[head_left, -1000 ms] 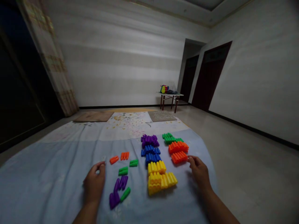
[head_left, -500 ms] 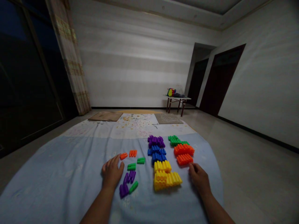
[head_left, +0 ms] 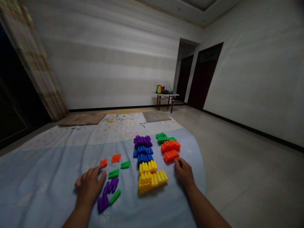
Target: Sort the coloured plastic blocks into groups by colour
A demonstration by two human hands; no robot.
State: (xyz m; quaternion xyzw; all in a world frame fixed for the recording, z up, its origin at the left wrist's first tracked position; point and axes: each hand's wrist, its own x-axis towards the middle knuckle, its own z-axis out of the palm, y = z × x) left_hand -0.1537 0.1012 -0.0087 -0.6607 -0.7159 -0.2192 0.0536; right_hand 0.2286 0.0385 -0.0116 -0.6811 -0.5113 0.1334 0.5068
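Observation:
On the cloth-covered table, my left hand (head_left: 89, 184) lies with fingers spread, its fingertips by a small orange piece (head_left: 104, 162). Beside it are another orange piece (head_left: 116, 158), green pieces (head_left: 114, 173) and purple pieces (head_left: 103, 203). My right hand (head_left: 184, 172) has its fingers curled together near the lower orange stack (head_left: 171, 155); whether anything is inside them is hidden. Between the hands stand grouped yellow pieces (head_left: 152, 180), blue pieces (head_left: 144, 158) and purple pieces (head_left: 142, 141). Green pieces (head_left: 162, 137) lie behind the orange stacks.
The light blue cloth (head_left: 59, 177) covers the table. A brown mat (head_left: 83, 119) and a grey mat (head_left: 156, 116) lie at its far edge. Beyond stands a small table (head_left: 175, 94) bearing a colourful bag (head_left: 160, 89).
The view has turned to the right, so everything appears further left. The small orange piece by my left fingertips has turned slightly. My right hand stays beside the orange stack.

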